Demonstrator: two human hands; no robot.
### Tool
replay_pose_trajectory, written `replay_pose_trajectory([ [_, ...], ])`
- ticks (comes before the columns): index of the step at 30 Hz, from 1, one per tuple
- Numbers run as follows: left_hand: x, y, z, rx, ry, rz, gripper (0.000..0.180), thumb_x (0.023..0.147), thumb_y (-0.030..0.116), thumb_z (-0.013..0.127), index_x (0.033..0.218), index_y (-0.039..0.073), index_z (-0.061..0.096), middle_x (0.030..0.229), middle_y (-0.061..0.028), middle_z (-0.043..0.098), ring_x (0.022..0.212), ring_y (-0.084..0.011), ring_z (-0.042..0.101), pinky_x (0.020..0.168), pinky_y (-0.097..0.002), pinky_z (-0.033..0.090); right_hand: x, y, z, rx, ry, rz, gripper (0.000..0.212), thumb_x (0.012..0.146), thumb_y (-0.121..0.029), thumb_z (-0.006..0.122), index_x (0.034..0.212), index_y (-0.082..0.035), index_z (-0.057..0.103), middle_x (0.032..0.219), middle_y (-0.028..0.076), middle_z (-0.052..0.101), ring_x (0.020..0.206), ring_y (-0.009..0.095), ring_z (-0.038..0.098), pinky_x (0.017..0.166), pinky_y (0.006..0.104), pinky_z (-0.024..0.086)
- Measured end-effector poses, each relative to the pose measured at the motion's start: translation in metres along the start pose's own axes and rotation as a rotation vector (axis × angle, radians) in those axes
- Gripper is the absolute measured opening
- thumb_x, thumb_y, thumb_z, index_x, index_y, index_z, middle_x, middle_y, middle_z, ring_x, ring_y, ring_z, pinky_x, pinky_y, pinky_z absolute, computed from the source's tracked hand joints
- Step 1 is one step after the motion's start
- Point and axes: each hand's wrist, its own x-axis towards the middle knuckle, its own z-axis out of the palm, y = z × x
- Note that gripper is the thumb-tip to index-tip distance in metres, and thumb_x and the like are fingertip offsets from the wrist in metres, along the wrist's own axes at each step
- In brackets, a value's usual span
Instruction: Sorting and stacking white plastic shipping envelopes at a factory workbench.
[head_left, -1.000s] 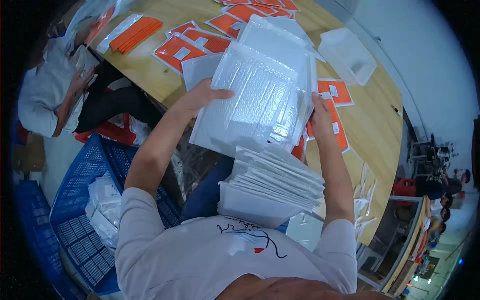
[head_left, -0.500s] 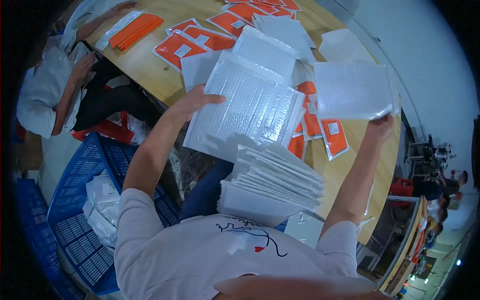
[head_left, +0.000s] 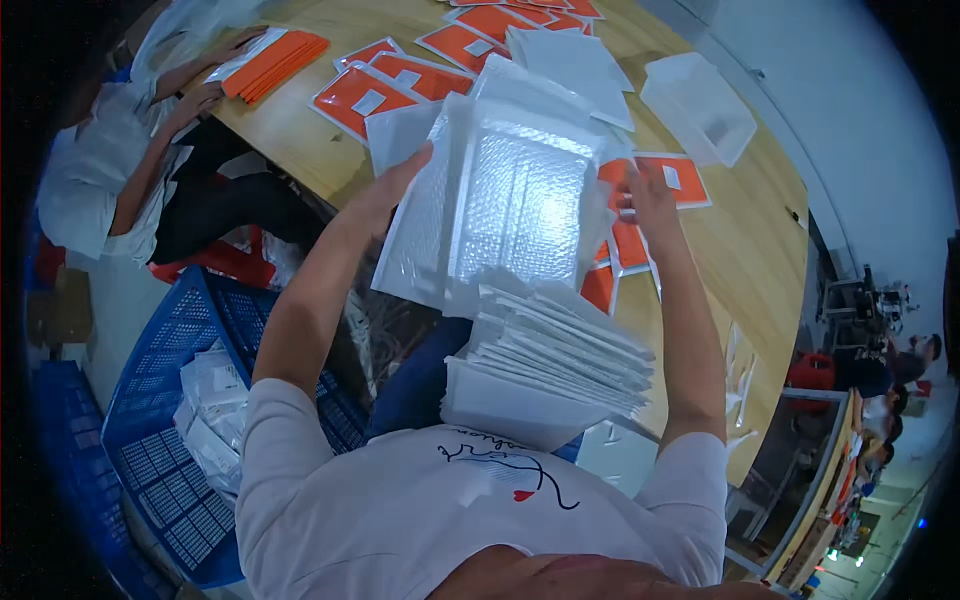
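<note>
Though partly behind mailers (head_left: 525, 200), orange packets (head_left: 630, 245)

The basket (head_left: 165, 460) stands left of the mailers (head_left: 525, 200).

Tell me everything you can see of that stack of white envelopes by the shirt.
The stack is many flat white envelopes, slightly puckered, apparently padded. Their edges fan out unevenly, and the one nearest the shirt shows a broad, plain face. It sits tilted just in front of the shirt, below the bubble mailers; whether it touches either is unclear. The left hand and right hand are both off it.
</note>
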Motion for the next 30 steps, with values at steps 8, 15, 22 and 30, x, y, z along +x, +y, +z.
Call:
replay_pose_trajectory([
  [8,0.008,-0.003,0.001,0.128,-0.125,-0.009,0.068,0.079,0.029,0.072,0.129,-0.008,0.045,0.114,-0.0234,0.058,0.102,-0.0329,0.059,0.086,-0.0405,0.048,-0.032,0.054,0.013,-0.144,-0.167,0.102,0.072,0.086,-0.039,0.062,0.14,0.0,0.034,0.104,0.018,0.061,0.09,0.025,0.059,0.079,0.0329,0.049],
  [15,0.03,-0.03,-0.007,0.176,-0.199,0.173,0.064,0.075,0.02,0.073,0.126,-0.007,0.047,0.113,-0.0223,0.059,0.098,-0.0304,0.06,0.085,-0.0402,0.048,-0.049,0.036,0.045,0.437,0.143,0.01,0.062,0.086,-0.026,0.064,0.135,0.003,0.04,0.112,0.024,0.058,0.097,0.028,0.058,0.084,0.0344,0.049],
  [22,0.035,-0.04,-0.014,0.072,-0.23,0.181,0.06,0.074,0.016,0.072,0.126,-0.005,0.048,0.11,-0.0191,0.061,0.095,-0.0278,0.06,0.084,-0.0369,0.049,-0.042,0.044,0.017,0.38,-0.053,0.278,0.046,0.087,-0.019,0.061,0.124,0.004,0.048,0.106,0.016,0.061,0.089,0.02,0.059,0.073,0.0257,0.049],
  [30,0.041,-0.041,-0.021,0.124,-0.267,0.176,0.061,0.075,0.014,0.071,0.128,-0.003,0.047,0.11,-0.0167,0.061,0.097,-0.0266,0.06,0.085,-0.0354,0.048,-0.022,0.047,-0.007,0.357,-0.01,0.014,0.026,0.086,-0.009,0.057,0.109,0.003,0.06,0.088,0.01,0.065,0.072,0.013,0.059,0.064,0.0226,0.049],
])
